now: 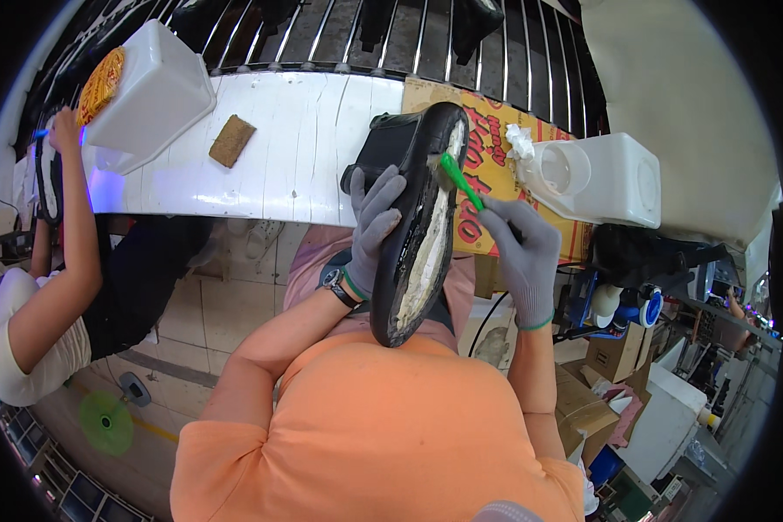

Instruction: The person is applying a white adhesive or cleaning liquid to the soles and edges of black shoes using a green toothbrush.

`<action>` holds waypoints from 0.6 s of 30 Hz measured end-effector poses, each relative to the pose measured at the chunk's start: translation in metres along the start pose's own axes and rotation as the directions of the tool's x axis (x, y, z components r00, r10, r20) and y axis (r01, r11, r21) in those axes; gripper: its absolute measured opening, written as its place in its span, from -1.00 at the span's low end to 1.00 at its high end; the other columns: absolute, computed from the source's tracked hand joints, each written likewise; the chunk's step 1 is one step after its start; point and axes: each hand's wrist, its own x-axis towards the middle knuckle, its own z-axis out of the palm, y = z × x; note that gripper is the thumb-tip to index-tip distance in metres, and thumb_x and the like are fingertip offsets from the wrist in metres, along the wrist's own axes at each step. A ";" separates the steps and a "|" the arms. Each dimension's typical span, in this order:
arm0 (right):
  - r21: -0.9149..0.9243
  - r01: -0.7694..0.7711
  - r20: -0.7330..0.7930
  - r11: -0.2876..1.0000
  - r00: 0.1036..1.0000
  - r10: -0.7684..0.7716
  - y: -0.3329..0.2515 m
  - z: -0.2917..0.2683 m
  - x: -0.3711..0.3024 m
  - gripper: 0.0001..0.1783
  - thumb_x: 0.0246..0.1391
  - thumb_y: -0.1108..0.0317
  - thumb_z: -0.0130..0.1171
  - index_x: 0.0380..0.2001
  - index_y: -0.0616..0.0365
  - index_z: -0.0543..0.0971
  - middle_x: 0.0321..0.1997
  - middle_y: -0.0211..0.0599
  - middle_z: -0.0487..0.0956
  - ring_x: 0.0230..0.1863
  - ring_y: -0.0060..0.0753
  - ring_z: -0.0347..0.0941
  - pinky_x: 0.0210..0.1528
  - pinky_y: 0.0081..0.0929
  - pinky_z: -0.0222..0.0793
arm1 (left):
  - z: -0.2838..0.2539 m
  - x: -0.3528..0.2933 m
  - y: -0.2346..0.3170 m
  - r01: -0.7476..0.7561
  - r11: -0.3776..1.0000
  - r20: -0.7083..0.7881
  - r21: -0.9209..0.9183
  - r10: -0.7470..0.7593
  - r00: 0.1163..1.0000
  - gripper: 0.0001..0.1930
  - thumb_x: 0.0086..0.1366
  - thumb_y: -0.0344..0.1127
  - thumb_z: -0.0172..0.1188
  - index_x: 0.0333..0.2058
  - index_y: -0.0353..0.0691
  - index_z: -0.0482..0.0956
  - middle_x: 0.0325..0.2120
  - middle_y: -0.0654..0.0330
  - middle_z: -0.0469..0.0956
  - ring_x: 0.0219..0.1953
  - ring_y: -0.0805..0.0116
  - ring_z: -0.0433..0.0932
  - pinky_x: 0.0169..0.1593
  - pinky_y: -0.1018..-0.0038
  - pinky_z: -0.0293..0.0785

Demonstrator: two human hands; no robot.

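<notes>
A black shoe [419, 183] is tilted up in front of me with its underside turned to the right; a pale, whitish strip runs along that underside inside a dark rim. My left hand [377, 228], in a grey glove, is closed around the shoe's left side. In my gloved right hand [525, 252] is a green-handled brush [462, 181]. Its tip meets the shoe's underside near the upper end; the bristles are hard to make out. A clear round cup [564, 167] and a crumpled white wad [519, 141] are to the right of the brush.
The white bench [300, 139] carries a brown block [232, 141] and a printed cardboard sheet [544, 126]. White plastic containers stand at left [152, 96] and right [622, 178]. Metal rollers [322, 30] run behind. A co-worker's arm [76, 235] works at the far left.
</notes>
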 end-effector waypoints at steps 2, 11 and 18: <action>0.005 -0.030 -0.018 1.000 0.999 0.030 0.007 -0.001 0.014 -0.80 0.05 0.43 0.27 -0.24 0.29 0.66 -0.45 -0.23 0.61 -0.48 -0.58 0.45 -0.41 -0.58 0.32 | 0.000 -0.003 -0.004 -0.007 1.000 0.006 0.029 0.007 1.000 -0.44 0.18 -0.35 0.30 0.04 -0.02 0.14 0.18 -0.06 0.30 0.25 -0.08 0.33 0.39 -0.16 -0.22; -0.062 0.039 -0.133 0.997 0.990 -0.047 0.035 -0.002 0.071 -0.77 0.05 0.34 0.29 -0.26 0.27 0.67 -0.43 -0.27 0.65 -0.54 -0.64 0.37 -0.44 -0.59 0.28 | -0.010 -0.002 0.000 0.029 0.967 0.244 0.253 -0.093 0.965 -0.51 0.22 -0.37 0.24 0.03 -0.01 0.17 0.17 -0.04 0.32 0.24 -0.09 0.34 0.38 -0.18 -0.23; 0.108 -0.144 0.243 0.984 0.963 0.114 0.018 -0.030 0.022 -0.78 0.04 0.39 0.27 -0.27 0.31 0.67 -0.43 -0.43 0.64 -0.50 -0.75 0.31 -0.43 -0.70 0.21 | -0.005 0.000 -0.007 -0.071 0.997 0.038 0.035 0.069 0.997 -0.50 0.24 -0.36 0.23 0.06 0.00 0.16 0.18 -0.04 0.31 0.24 -0.08 0.34 0.38 -0.17 -0.23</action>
